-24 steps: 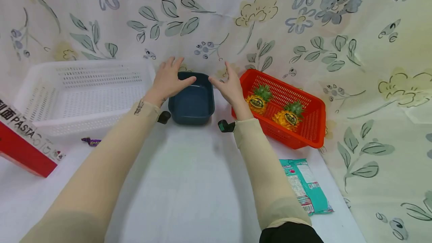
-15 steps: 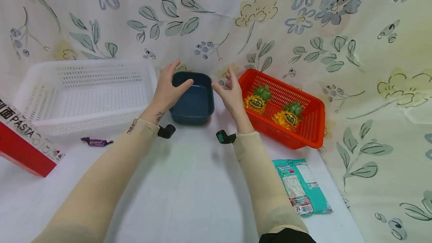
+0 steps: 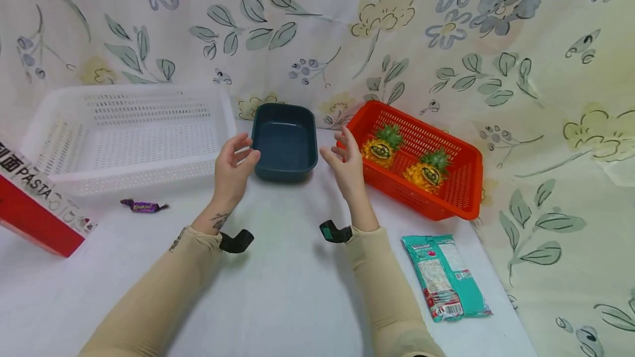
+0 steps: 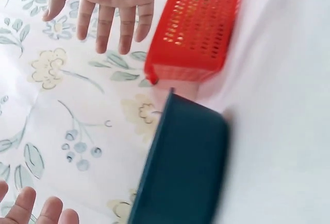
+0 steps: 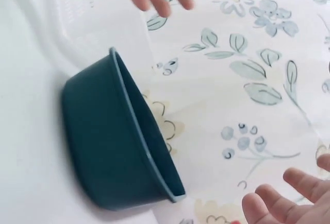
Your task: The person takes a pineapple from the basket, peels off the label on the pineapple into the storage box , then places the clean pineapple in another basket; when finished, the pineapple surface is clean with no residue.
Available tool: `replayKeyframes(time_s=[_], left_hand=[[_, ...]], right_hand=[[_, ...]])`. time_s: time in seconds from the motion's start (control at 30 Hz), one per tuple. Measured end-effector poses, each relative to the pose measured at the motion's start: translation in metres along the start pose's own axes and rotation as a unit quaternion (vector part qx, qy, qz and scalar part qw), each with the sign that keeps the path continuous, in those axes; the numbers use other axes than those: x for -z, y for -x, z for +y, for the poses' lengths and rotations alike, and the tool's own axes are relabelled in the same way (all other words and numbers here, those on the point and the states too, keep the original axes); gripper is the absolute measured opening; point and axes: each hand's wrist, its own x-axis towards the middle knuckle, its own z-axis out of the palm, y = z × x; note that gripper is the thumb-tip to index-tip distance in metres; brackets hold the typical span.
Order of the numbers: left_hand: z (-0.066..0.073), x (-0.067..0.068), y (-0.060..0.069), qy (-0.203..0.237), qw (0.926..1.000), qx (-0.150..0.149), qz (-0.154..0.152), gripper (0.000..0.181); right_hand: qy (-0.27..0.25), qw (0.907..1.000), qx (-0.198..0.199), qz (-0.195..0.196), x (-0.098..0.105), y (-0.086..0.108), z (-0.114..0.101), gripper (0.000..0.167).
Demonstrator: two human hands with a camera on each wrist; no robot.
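Observation:
A dark blue, empty-looking bowl (image 3: pixel 284 145) stands on the white table between the two hands. My left hand (image 3: pixel 232 172) is just left of the bowl, fingers relaxed and slightly bent, holding nothing. On the other side my right hand (image 3: pixel 347 167) hovers between the bowl and a red basket (image 3: pixel 421 203), its fingers loosely spread and empty. In the left wrist view the bowl (image 4: pixel 185 157) shows from its side, with the right hand (image 4: pixel 116 2) beyond it. The right wrist view shows the bowl (image 5: pixel 108 136) too, with a gap to the fingers.
Two pineapple-shaped items (image 3: pixel 381 150) lie in the red basket. A white perforated basket (image 3: pixel 149 172) stands at the left, with a purple wrapped candy (image 3: pixel 145 206) in front of it. A red pasta box (image 3: pixel 37 214) is at the left edge, a teal packet (image 3: pixel 446 277) at the right.
Both hands have drawn back from the bowl's far sides toward the person, the left one moving clear of its rim. The bowl has stayed in about the same place.

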Motion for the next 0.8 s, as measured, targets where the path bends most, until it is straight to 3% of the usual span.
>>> replayKeyframes(time_s=[0.17,0.3,0.43,0.63,0.8], left_hand=[[-0.011,0.008,0.012,0.025,0.9995,0.019,0.008,0.039],[-0.017,0.012,0.016,0.022,0.9981,0.058,0.004,0.034],[-0.023,0.014,0.019,0.011,0.9951,0.098,-0.007,0.029],[-0.035,0.021,0.019,0.004,0.9926,0.121,0.003,0.026],[-0.042,0.029,0.017,0.031,0.9871,0.157,0.013,0.028]], right_hand=[[-0.016,0.9998,-0.011,0.001,0.002,0.009,0.008,0.068],[-0.023,0.9996,-0.014,-0.002,0.002,0.012,0.014,0.07],[-0.021,0.9989,-0.041,-0.007,0.002,0.015,0.02,0.072],[-0.027,0.9976,-0.063,-0.009,-0.001,0.02,0.026,0.072],[-0.023,0.9975,-0.066,-0.003,-0.001,0.021,0.03,0.067]])
